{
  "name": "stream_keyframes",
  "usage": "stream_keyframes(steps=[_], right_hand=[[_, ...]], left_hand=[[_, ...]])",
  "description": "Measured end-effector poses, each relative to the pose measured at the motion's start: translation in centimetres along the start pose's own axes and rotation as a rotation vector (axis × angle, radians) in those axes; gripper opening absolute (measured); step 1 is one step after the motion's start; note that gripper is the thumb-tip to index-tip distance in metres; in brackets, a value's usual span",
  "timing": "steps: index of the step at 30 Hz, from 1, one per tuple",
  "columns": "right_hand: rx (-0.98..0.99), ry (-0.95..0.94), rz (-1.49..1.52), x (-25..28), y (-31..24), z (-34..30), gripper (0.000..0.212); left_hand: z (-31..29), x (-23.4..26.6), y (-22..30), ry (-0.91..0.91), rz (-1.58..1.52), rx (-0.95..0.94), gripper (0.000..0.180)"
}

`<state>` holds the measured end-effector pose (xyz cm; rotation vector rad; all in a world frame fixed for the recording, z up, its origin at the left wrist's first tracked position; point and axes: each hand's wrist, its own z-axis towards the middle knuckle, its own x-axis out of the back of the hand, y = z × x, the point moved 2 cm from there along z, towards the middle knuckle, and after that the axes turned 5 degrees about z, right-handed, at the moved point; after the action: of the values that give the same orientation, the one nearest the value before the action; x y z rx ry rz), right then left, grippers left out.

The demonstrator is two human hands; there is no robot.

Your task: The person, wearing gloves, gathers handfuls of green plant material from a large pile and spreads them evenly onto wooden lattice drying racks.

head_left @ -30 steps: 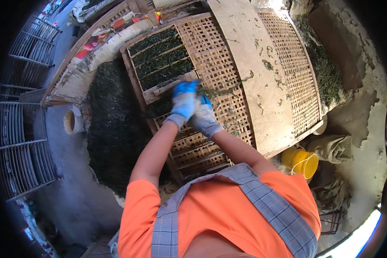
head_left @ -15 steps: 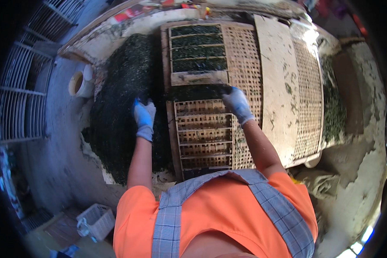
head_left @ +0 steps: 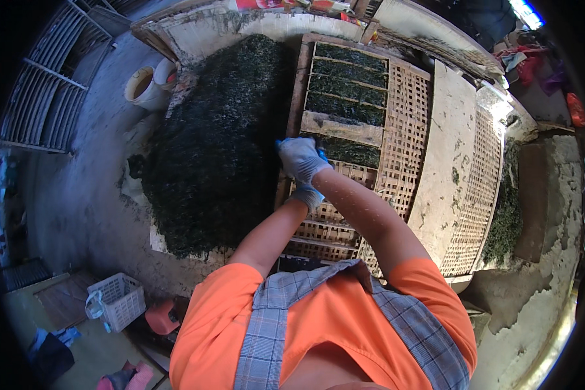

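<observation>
Both my hands wear gloves, white-grey with blue on the fingers, and meet at the left edge of a wooden slatted frame (head_left: pixel 342 127). My right hand (head_left: pixel 299 158) lies on top, its back showing and its fingers bent down; whatever they hold is hidden. Beneath it is my left hand (head_left: pixel 307 195), of which little more than the cuff shows. A large heap of dark green, stringy, seaweed-like material (head_left: pixel 221 143) lies to their left. The frame's far slots are filled with the same material. Just right of my hands, a dark green strip (head_left: pixel 349 151) fills another slot.
Woven bamboo lattice (head_left: pixel 406 123) lies beneath and beside the frame, then a pale board (head_left: pixel 452 156) and more lattice (head_left: pixel 478 175). White buckets (head_left: pixel 148 91) stand at the far left. A white plastic basket (head_left: pixel 120 302) sits at the lower left; metal racks (head_left: pixel 52 97) stand beyond.
My hands were apart, left over the dark heap and right over the frame. Now they are together at the frame's left edge, right over left. The whole view has shifted and turned.
</observation>
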<state>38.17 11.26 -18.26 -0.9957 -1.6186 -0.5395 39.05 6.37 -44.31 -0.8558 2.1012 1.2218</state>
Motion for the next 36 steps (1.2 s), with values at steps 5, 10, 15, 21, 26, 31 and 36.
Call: stream_keyframes(steps=[5, 10, 15, 21, 26, 31, 36], right_hand=[[-0.563, 0.51, 0.343, 0.3, 9.9, -9.3, 0.026], [-0.677, 0.452, 0.64, 1.6, 13.9, -15.2, 0.033], [-0.007, 0.571, 0.662, -0.2, 15.7, -14.1, 0.033], [-0.68, 0.756, 1.141, 2.7, 16.4, -13.5, 0.031], [-0.502, 0.331, 0.223, 1.5, 17.7, -11.4, 0.038], [-0.484, -0.024, 0.145, 1.7, 13.3, -12.7, 0.033], [-0.465, 0.31, 0.105, -0.9, 11.8, -12.6, 0.036]], left_hand=[[-7.5, -18.1, 7.2, -0.365, 2.2, 0.338, 0.061], [-8.9, -18.6, 9.3, -0.04, 2.657, -0.197, 0.06], [-11.3, -22.5, 11.6, -0.283, 2.382, -0.493, 0.051], [-8.0, -14.7, 12.1, -0.555, 2.266, -1.045, 0.055], [-8.7, -17.4, 11.1, -0.553, 2.195, -1.068, 0.058], [-8.7, -14.9, 12.5, 0.164, 1.732, -1.322, 0.042], [-7.8, -14.4, 12.6, 0.233, 1.721, -0.904, 0.034]])
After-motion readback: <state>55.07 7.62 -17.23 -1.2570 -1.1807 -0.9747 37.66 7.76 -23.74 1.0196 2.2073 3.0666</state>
